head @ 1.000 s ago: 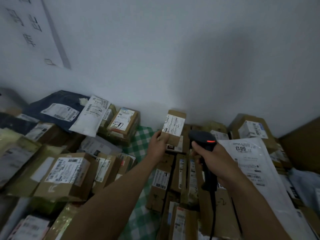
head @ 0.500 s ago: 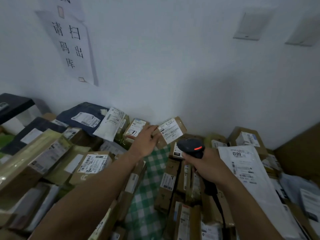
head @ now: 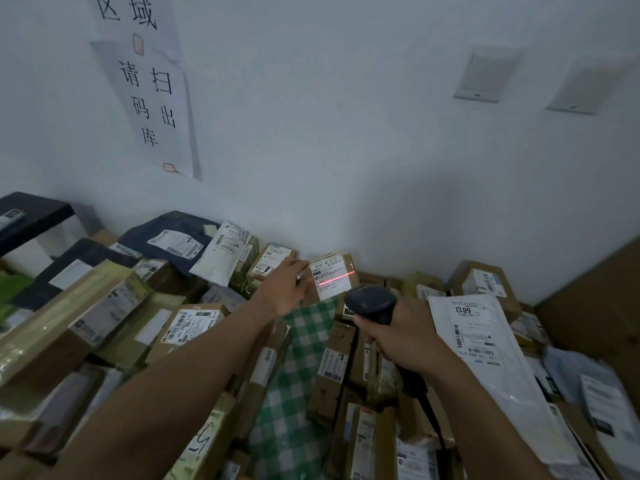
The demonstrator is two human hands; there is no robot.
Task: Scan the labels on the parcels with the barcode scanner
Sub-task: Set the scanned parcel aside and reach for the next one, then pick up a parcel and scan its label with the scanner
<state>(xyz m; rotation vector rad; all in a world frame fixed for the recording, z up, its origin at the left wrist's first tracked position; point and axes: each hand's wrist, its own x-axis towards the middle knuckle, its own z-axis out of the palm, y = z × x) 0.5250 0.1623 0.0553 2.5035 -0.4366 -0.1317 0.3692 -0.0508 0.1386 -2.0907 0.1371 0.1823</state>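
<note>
The right hand (head: 405,336) is curled tightly round the handle of the barcode scanner (head: 370,304), whose head points at a small brown parcel (head: 349,268) leaning against the wall (head: 346,150). A red scan line crosses the parcel's label (head: 329,287). The left hand (head: 285,287) has its fingers nearly straight, the fingertips touching the parcel's left edge. Just below the parcel is a green checked cloth (head: 304,330). Right of it lies a white mailer bag (head: 485,344), and labelled boxes (head: 194,323) crowd to its left.

Person, two arms in view. Left forearm (head: 194,372) and right forearm (head: 485,410) bare to frame edge; left hand (head: 284,289) and right hand (head: 407,337) bare.
</note>
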